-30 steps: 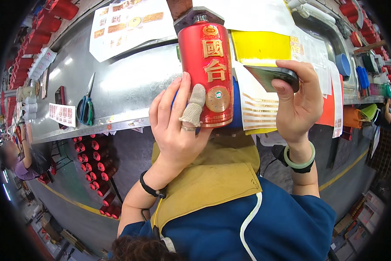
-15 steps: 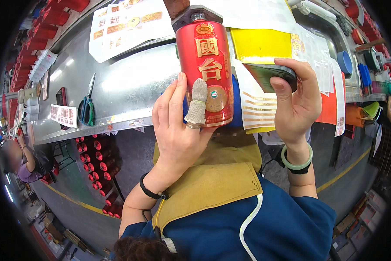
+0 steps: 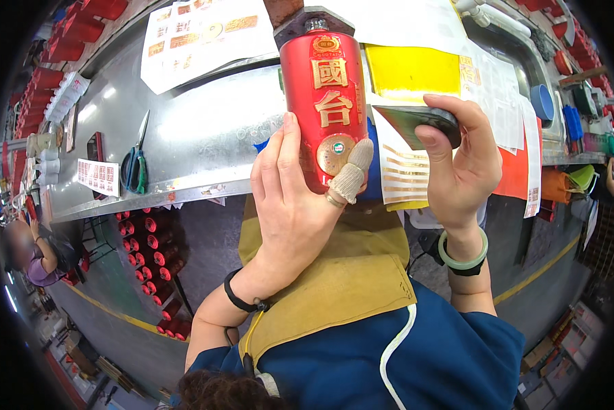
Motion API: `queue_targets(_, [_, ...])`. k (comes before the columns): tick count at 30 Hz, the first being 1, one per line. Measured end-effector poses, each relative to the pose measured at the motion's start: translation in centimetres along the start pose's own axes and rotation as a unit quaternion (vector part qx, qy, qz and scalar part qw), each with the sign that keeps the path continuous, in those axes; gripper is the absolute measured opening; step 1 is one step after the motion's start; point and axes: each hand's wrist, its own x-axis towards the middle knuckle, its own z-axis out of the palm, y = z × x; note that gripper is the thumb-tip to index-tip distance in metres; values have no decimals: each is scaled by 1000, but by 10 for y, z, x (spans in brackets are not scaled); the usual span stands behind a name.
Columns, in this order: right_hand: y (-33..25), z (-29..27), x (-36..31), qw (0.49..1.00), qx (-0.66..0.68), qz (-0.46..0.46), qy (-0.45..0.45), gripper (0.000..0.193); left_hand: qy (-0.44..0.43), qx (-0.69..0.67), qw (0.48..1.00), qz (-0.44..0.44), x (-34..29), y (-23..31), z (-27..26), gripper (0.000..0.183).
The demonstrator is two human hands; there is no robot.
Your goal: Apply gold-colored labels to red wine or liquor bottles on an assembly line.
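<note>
A red bottle with raised gold lettering lies on its side, its neck against a dark angled metal rest. My left hand is closed round the bottle's near end. Its fingers lie along the left side. The thumb, in a knitted finger cover, presses at the lower right, beside a round gold emblem. To the right of the bottle, my right hand grips a dark flat scraper-like tool between thumb and fingers. The tool's thin pointed edge faces the bottle, apart from it.
Scissors and a small label sheet lie on the metal table at left. Sheets of gold stickers, a yellow sheet and striped gold strips surround the bottle. Red bottles stand below; another person sits far left.
My left thumb has slid from the bottle's face to its lower right side, uncovering the round emblem. The bottle has turned and shifted slightly right. My right hand has moved slightly left with the tool.
</note>
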Motion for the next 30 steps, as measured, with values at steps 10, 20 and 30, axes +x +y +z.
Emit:
queue_targets(10, [-2,1,4,978,-105,-158,-86,29,110,-202,973,8,-4,-22,15,74])
queue_targets(20, [0,14,17,975,-136,-137,-111,24,116,-240,964,-17,-7,-23,19,80])
queue_targets(30, [-8,25,21,965,-137,-186,-124,27,8,-271,957,-106,-14,-32,28,83])
